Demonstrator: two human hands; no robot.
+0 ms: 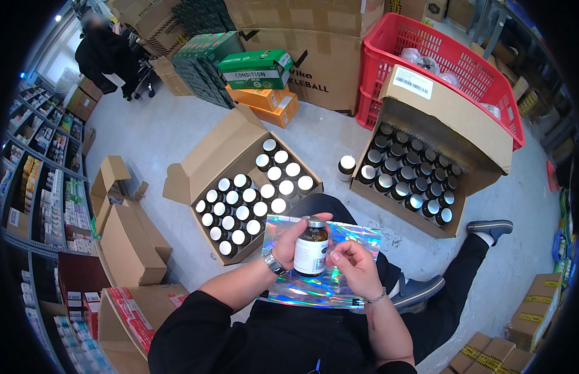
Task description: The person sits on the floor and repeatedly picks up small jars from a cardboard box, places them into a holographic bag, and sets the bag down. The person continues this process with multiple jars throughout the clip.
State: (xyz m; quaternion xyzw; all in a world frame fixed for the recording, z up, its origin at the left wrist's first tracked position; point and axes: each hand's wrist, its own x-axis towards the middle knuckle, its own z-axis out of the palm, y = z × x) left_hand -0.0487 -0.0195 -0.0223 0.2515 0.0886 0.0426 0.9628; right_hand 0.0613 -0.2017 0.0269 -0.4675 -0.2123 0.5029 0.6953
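Note:
My left hand (289, 245) grips a dark glass bottle (311, 248) with a silver cap and a white printed label. Thumb and fingertips of my right hand (357, 266) are pinched close together at the label's right side; whether they hold anything is too small to tell. Across my lap, under both hands, lies a shiny holographic sheet (294, 290). Ahead to the left is an open cardboard box (224, 145) of white-capped bottles (242, 213). To the right, another open carton (485, 135) holds rows of dark bottles (404, 174). One single bottle (347, 167) stands on the floor between them.
Red plastic crates (378, 51) stand behind the right carton. Green and orange product boxes (256, 70) are stacked before a large carton (326, 61). Stocked shelves (41, 187) and opened cardboard boxes (130, 243) line the left. A person (107, 56) is at the far left.

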